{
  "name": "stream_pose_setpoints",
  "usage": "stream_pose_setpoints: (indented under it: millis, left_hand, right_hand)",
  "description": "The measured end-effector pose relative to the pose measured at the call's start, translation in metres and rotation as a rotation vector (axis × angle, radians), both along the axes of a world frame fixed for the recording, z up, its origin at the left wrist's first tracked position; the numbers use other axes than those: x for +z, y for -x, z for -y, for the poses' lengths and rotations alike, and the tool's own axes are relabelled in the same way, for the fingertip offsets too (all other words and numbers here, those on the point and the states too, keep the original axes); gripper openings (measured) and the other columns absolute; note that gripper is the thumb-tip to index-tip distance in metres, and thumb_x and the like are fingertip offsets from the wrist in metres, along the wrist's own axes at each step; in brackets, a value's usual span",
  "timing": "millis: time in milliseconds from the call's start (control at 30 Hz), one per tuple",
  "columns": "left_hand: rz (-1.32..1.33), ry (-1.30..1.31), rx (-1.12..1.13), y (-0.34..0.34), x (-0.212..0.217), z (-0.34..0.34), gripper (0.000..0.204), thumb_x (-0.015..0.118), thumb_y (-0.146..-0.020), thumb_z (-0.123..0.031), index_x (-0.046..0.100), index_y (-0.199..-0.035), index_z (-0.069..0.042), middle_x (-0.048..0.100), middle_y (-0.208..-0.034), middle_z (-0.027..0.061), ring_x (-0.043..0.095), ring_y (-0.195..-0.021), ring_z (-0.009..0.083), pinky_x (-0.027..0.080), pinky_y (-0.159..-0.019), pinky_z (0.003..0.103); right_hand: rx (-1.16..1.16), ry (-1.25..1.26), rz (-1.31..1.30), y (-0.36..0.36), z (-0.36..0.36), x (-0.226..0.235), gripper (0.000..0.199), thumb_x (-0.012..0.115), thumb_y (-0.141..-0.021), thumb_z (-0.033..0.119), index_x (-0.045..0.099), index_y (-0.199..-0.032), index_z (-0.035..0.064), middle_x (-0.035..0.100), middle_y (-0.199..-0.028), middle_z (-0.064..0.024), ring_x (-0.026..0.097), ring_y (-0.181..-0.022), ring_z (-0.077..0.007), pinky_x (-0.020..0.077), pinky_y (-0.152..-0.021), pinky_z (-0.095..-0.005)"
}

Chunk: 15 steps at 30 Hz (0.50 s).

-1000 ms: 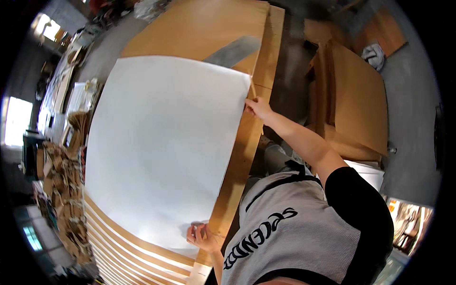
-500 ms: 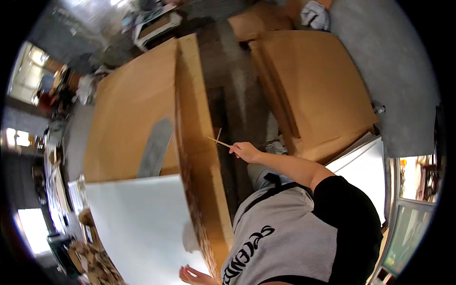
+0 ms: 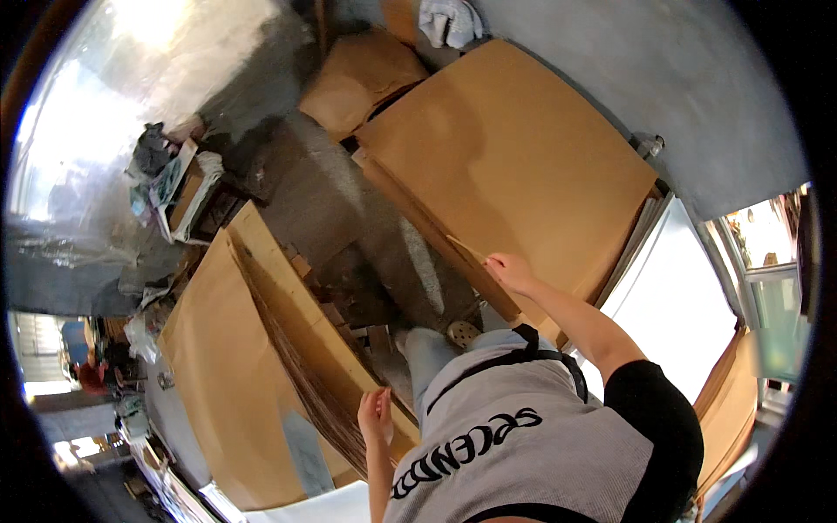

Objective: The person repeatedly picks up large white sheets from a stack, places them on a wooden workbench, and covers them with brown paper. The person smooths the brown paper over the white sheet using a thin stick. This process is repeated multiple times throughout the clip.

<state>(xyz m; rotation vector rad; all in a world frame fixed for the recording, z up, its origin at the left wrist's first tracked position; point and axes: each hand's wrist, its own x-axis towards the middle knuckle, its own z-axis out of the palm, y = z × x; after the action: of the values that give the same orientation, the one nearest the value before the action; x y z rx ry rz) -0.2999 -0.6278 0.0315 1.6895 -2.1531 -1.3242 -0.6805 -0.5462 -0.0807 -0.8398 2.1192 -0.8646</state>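
Note:
My right hand (image 3: 511, 273) is closed round one end of a thin, light wooden stick (image 3: 467, 247). The stick points up and left, over the near edge of a stack of brown cardboard sheets (image 3: 523, 148) on the right. Loosely curled, with no object visible in it, my left hand (image 3: 377, 417) is beside the left stack of brown sheets (image 3: 222, 375), near its wooden edge board (image 3: 292, 288). A grey strip (image 3: 307, 453) lies on that left stack, and a white sheet (image 3: 336, 506) shows at its near end.
Between the stacks runs a dark floor strip (image 3: 336, 209) with scraps on it. A white panel (image 3: 671, 288) stands right of the right stack. Farther off are a low stand piled with cloths (image 3: 187, 187), another brown sheet (image 3: 362, 78) and a grey wall (image 3: 663, 78).
My view has turned toward the right stack. The right hand, still with the stick, has moved from beside the left stack to the right stack's edge. My left hand has left the white sheet.

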Motion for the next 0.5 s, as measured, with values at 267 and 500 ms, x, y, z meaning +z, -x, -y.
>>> stream_pose_setpoints:
  millis: [267,500]
  left_hand:
    - [-0.092,-0.004,-0.654,0.141,-0.062,0.166,0.017,0.053,-0.082,-0.017,0.058,-0.088,-0.002,0.054,-0.08,0.0116,0.054,-0.067,0.0235,0.044,-0.061,0.029]
    - [-0.096,-0.176,-0.954,0.299,-0.089,0.329,0.013,0.053,-0.081,-0.014,0.058,-0.086,-0.003,0.056,-0.083,0.0116,0.057,-0.071,0.0248,0.045,-0.063,0.032]
  right_hand:
    - [-0.439,-0.094,0.071,0.058,-0.043,-0.074,0.025,0.043,-0.087,0.024,0.058,-0.085,0.0033,0.052,-0.061,-0.0046,0.048,-0.054,-0.0112,0.0396,-0.05,-0.0273]
    - [-0.534,-0.175,-0.168,0.149,0.113,-0.027,0.021,0.044,-0.083,0.012,0.057,-0.098,0.008,0.06,-0.08,-0.016,0.059,-0.073,-0.0278,0.0449,-0.062,-0.0354]
